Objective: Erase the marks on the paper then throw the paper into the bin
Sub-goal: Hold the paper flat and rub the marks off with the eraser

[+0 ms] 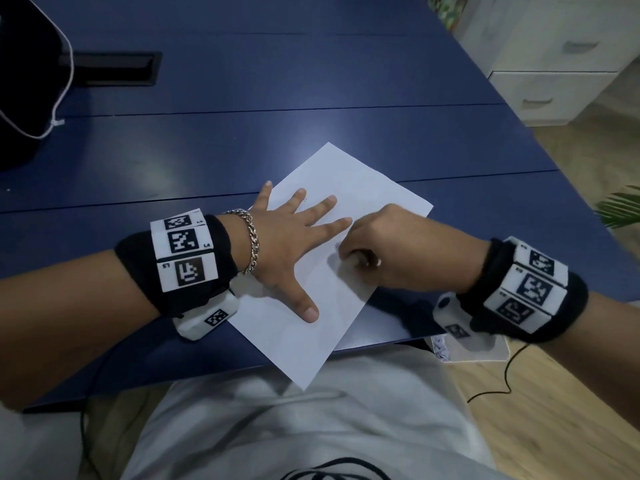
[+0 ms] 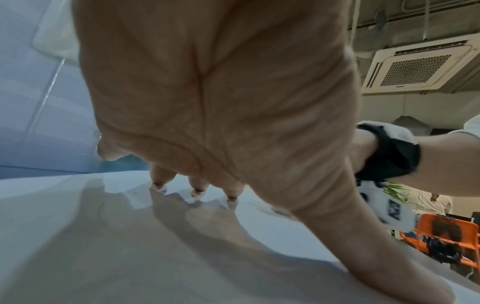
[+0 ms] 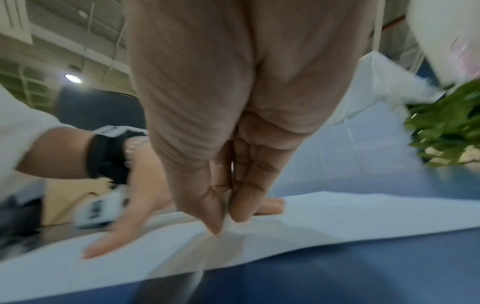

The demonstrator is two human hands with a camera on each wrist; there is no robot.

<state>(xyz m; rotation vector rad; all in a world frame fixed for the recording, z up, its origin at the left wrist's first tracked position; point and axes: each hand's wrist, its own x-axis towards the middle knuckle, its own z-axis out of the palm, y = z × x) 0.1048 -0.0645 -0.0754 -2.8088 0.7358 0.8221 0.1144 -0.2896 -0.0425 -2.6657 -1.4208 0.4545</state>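
Observation:
A white sheet of paper (image 1: pixel 363 188) lies at an angle on the blue table (image 1: pixel 277 98), and its near corner hangs over the front edge. My left hand (image 1: pixel 298 251) lies flat on the sheet with the fingers spread, pressing it down. My right hand (image 1: pixel 356 259) is curled, with its fingertips down on the paper beside the left index finger. It pinches a small white eraser (image 3: pixel 228 217) between thumb and fingers. A faint grey mark (image 1: pixel 337 245) shows just by those fingertips. In the left wrist view the left fingertips (image 2: pixel 161 181) press on the paper (image 2: pixel 103 246). No bin is in view.
A black bag (image 1: pixel 24 81) with a white cord sits at the table's far left, next to a cable slot (image 1: pixel 114 69). A white drawer cabinet (image 1: pixel 554 81) and a green plant (image 1: pixel 620 209) stand to the right of the table, on a wooden floor.

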